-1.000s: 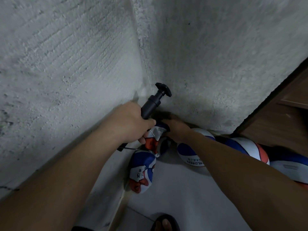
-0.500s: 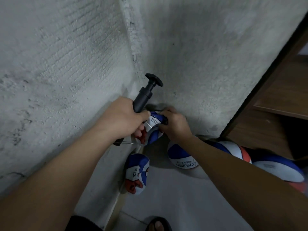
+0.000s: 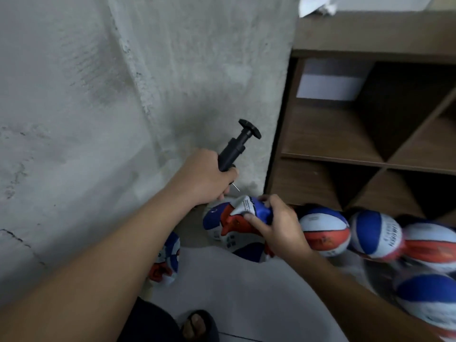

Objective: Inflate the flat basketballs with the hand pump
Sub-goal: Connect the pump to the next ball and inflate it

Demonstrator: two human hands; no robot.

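Observation:
My left hand (image 3: 206, 177) grips the barrel of a black hand pump (image 3: 235, 149), whose T-handle points up and right. Its thin metal needle (image 3: 236, 188) sticks out below my fingers, free in the air. My right hand (image 3: 276, 224) grips a crumpled flat basketball (image 3: 249, 209) in blue, white and orange, held just below and to the right of the needle. Another flat ball (image 3: 166, 261) lies on the floor by the wall, partly hidden behind my left forearm.
Several round blue, white and orange balls (image 3: 325, 229) lie along the floor at the right, below a brown wooden shelf unit (image 3: 345, 134) with open compartments. A rough concrete wall (image 3: 98, 95) fills the left and centre. A sandalled foot (image 3: 196, 325) shows at the bottom edge.
The view has swung right, bringing the shelf and more balls into sight. My right hand lifted the flat ball off the floor pile, and the needle is now bare beside it.

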